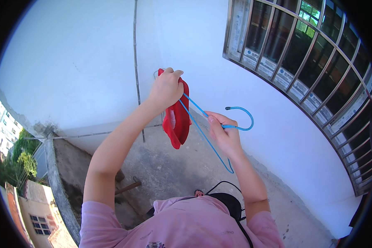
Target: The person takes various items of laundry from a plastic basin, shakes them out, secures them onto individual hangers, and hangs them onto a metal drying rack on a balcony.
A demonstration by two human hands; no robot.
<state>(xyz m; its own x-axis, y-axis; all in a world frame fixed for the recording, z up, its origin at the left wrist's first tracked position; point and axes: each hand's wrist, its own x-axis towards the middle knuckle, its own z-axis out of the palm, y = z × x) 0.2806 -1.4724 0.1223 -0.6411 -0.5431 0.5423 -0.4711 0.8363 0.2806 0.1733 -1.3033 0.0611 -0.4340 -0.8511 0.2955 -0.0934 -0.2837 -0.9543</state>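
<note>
My left hand (168, 87) grips a red cloth garment (181, 124) near its top, and the cloth hangs down below the fingers. A whitish patch shows in a fold of it. Between the thumb and fingers of my right hand (223, 131) is a blue clothes hanger (201, 135), pinched close to its neck. Its hook (251, 119) curves out to the right and ends in a dark tip. The hanger's far end reaches the garment under my left hand, where the hand and cloth hide it.
A bamboo pole (136, 62) stands against the white wall (96, 62); a thin horizontal pole (90, 135) crosses at left. Metal window bars (293, 51) project at upper right. A low concrete parapet (54, 173) borders the left side. A black bag (228, 201) hangs at my waist.
</note>
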